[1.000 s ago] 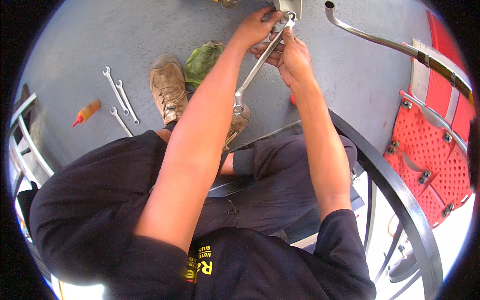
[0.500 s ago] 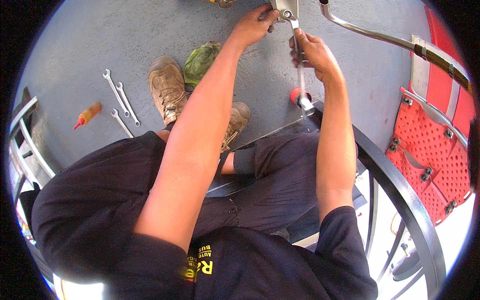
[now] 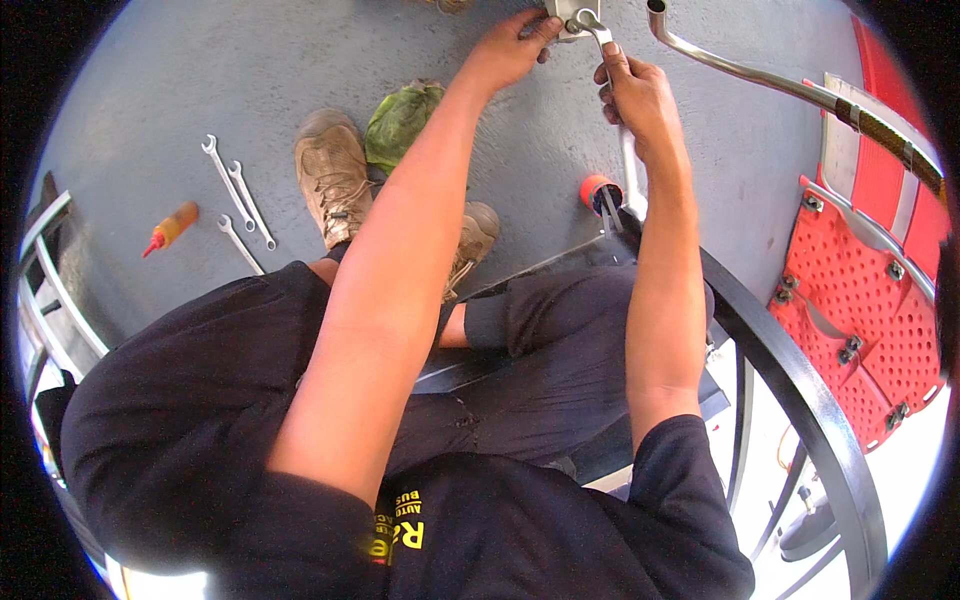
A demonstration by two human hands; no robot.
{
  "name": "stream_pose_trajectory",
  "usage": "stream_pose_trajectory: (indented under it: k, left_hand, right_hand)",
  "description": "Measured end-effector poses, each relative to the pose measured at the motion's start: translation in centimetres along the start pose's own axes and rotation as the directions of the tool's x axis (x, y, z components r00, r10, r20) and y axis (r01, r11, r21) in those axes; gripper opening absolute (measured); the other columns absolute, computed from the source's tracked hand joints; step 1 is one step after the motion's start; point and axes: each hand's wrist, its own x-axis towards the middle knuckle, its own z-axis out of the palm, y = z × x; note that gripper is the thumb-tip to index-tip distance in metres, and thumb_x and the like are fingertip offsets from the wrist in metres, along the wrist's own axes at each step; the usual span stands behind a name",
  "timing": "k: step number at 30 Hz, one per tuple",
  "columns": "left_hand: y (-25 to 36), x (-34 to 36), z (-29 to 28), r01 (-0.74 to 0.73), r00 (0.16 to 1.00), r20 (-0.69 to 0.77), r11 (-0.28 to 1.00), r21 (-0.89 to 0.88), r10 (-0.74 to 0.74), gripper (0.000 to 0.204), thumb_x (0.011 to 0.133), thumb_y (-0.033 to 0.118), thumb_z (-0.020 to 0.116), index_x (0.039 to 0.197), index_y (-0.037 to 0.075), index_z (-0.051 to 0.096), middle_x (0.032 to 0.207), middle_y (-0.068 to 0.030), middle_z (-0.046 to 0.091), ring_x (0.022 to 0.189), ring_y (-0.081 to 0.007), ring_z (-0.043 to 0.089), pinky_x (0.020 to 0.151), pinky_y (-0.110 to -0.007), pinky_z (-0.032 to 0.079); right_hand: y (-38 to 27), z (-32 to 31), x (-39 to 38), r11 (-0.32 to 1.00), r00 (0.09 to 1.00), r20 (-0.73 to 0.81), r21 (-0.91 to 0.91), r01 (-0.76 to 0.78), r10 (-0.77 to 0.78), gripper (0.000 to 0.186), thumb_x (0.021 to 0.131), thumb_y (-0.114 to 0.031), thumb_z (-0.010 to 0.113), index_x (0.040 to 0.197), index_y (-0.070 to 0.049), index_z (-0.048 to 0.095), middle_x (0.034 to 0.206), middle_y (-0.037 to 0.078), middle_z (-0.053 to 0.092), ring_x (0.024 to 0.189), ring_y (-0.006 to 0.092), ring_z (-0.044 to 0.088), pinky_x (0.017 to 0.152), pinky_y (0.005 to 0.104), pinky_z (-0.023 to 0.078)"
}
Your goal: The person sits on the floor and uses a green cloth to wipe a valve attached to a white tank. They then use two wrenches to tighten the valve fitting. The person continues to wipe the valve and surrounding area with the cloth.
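My right hand [image 3: 640, 95] is closed around a long silver combination wrench [image 3: 630, 170]. The wrench's ring end is beside a small bolt [image 3: 573, 27] on a pale metal bracket [image 3: 570, 8] at the top edge; I cannot tell whether it sits on the bolt. The wrench's other end hangs down by my right wrist, near a red-orange round object [image 3: 598, 190]. My left hand [image 3: 512, 48] grips the bracket's left side, thumb close to the bolt, with some fingertips hidden.
Several wrenches [image 3: 238, 190] and an amber bottle with a red tip [image 3: 172, 228] lie on the grey floor at left. A green cloth [image 3: 400, 125] is beside my boot [image 3: 332, 175]. At right are a bent metal tube [image 3: 740, 68], a black curved rail [image 3: 800, 365] and a red perforated panel [image 3: 860, 320].
My right hand has shifted slightly up and right, swinging the wrench; its ring end has moved right relative to the bolt. My left hand stays at the bracket.
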Motion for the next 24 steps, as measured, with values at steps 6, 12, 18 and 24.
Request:
stream_pose_trajectory:
  k: [6,12,18,24]
  left_hand:
    - [-0.2,0.2,0.1,-0.047,0.999,-0.007,0.997,-0.064,0.046,0.059,0.100,0.054,0.062,0.138,0.009,0.061,0.092,-0.0086,0.073,0.083,-0.0184,0.067,0.079,-0.035,0.053]
    - [-1.8,1.3,0.2,-0.096,0.993,-0.059,0.994,0.054,0.099,0.060,0.102,0.054,0.056,0.136,0.005,0.060,0.108,-0.0159,0.073,0.099,-0.0286,0.069,0.089,-0.038,0.052]
    - [-1.0,1.0,0.3,-0.003,1.000,0.002,1.000,0.003,0.003,0.061,0.103,0.054,0.056,0.139,0.005,0.058,0.106,-0.0146,0.073,0.093,-0.0255,0.068,0.085,-0.037,0.052]
    - [-0.6,1.1,0.0,-0.023,0.998,0.063,0.998,-0.051,0.027,0.050,0.104,0.050,0.056,0.128,0.006,0.062,0.086,-0.0054,0.068,0.072,-0.0163,0.060,0.069,-0.032,0.049]
  right_hand:
    - [-1.3,3.0,-1.7,0.862,0.984,0.143,0.480,-0.163,0.107,0.049,0.110,-0.040,0.046,0.092,0.004,0.061,0.070,0.011,0.060,0.056,0.0226,0.064,0.053,0.0382,0.060]
    - [-1.9,5.6,-3.1,0.723,0.971,0.229,0.660,-0.205,0.066,0.048,0.112,-0.041,0.039,0.101,0.001,0.059,0.078,0.017,0.069,0.069,0.0315,0.074,0.067,0.0433,0.065]
    - [-0.3,2.9,-1.3,0.886,0.950,0.277,0.392,-0.248,0.144,0.049,0.108,-0.049,0.049,0.098,-0.004,0.064,0.075,0.008,0.065,0.067,0.0216,0.066,0.066,0.0332,0.058]
    - [2.5,-0.9,1.6,0.884,0.961,-0.094,-0.422,0.198,-0.260,0.046,0.102,-0.054,0.058,0.098,-0.014,0.078,0.080,0.009,0.069,0.068,0.0216,0.061,0.074,0.0402,0.052]
